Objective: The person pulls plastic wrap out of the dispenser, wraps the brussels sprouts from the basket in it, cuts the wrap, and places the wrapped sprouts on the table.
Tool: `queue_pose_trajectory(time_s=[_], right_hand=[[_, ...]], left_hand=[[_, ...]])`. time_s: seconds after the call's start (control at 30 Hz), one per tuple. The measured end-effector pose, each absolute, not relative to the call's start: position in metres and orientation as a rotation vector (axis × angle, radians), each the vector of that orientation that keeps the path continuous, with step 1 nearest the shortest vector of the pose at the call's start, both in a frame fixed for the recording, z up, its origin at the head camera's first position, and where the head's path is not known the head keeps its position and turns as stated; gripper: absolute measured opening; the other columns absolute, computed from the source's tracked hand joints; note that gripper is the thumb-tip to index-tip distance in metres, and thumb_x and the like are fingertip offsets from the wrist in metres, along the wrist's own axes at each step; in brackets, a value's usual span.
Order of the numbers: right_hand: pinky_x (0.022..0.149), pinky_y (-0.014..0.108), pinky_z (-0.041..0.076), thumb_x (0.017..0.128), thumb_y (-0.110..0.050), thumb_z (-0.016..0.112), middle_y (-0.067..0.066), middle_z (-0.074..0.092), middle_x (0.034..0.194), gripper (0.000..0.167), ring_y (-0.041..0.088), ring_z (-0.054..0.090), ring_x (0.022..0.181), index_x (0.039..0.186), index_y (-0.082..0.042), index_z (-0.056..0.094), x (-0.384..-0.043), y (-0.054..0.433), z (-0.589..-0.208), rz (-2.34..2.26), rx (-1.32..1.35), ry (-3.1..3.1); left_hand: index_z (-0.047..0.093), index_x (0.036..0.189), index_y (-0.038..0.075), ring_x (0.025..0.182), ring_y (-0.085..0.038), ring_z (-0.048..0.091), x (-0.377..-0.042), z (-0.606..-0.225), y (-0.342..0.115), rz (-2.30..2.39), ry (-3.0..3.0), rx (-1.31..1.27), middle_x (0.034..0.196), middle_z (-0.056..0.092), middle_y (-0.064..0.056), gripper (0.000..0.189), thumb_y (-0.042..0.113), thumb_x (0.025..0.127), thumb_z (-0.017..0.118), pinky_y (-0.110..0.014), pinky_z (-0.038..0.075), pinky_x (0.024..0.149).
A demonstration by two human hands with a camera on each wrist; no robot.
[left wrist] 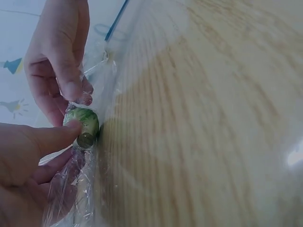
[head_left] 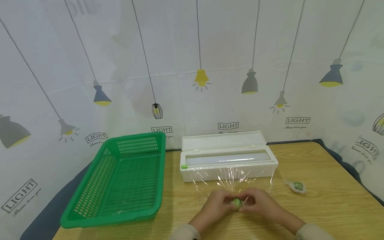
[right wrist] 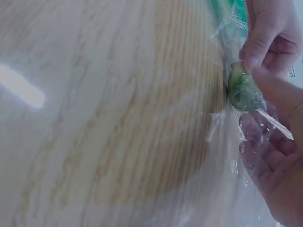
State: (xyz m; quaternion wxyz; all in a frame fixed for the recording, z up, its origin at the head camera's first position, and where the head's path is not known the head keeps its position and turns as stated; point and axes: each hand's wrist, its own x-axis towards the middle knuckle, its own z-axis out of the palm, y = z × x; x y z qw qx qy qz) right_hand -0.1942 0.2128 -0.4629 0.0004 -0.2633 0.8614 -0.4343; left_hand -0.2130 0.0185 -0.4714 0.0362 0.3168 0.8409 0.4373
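A green Brussels sprout point(head_left: 236, 202) sits in clear plastic wrap point(head_left: 232, 180) between the two hands, low over the table. My left hand point(head_left: 218, 202) holds it from the left; in the left wrist view the left thumb point(left wrist: 61, 135) presses on the sprout, its cut stem end showing below. From the other side, my right hand point(head_left: 259, 204) grips the sprout and film, its thumb lying across the top in the right wrist view. Film drapes over the right fingers point(right wrist: 260, 146). The sheet stretches back to a white wrap dispenser point(head_left: 229, 171) with its lid raised.
A green plastic basket point(head_left: 160, 186) stands on the left of the wooden table point(head_left: 330, 213). Right of the dispenser lies another green piece wrapped in film point(head_left: 298, 186). A white curtain point(head_left: 180, 50) printed with lamps hangs behind.
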Motion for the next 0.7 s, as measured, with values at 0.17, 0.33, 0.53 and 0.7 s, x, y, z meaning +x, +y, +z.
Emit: queue_pose_trajectory(time_s=[0.17,0.33,0.53,0.7], right_hand=[[0.062,0.023,0.048,0.074,-0.01,0.074,-0.002,0.061,0.085,0.028,0.007,0.055,0.072,0.099,-0.001,0.066,-0.202,0.21,-0.466,-1.311,-0.781,2.722],[0.067,0.024,0.05,0.077,-0.011,0.072,0.0,0.062,0.087,0.027,0.009,0.057,0.076,0.101,0.0,0.066,-0.211,0.21,-0.464,-1.299,-0.765,2.653],[0.067,0.024,0.049,0.08,-0.016,0.07,0.002,0.064,0.089,0.029,0.008,0.057,0.077,0.102,0.003,0.065,-0.218,0.21,-0.46,-1.276,-0.811,2.632],[0.064,0.024,0.048,0.075,-0.019,0.075,0.001,0.062,0.087,0.038,0.009,0.055,0.074,0.104,0.002,0.064,-0.218,0.208,-0.464,-1.284,-0.795,2.694]], left_hand=[[0.062,0.11,0.002,0.085,-0.007,0.06,-0.214,-0.472,0.016,1.385,2.567,0.828,0.097,0.067,-0.004,0.037,0.008,0.075,0.073,-0.019,0.047,0.074],[0.067,0.099,0.008,0.081,-0.009,0.054,-0.213,-0.471,0.015,1.245,2.743,0.84,0.091,0.061,0.002,0.032,0.014,0.07,0.078,-0.019,0.044,0.071],[0.07,0.094,0.01,0.076,-0.001,0.055,-0.218,-0.471,0.015,1.202,2.805,0.915,0.087,0.067,0.005,0.024,0.012,0.071,0.076,-0.016,0.044,0.069],[0.07,0.091,0.005,0.074,-0.001,0.058,-0.223,-0.47,0.013,1.24,2.732,0.94,0.085,0.069,0.001,0.017,0.005,0.074,0.073,-0.014,0.045,0.07]])
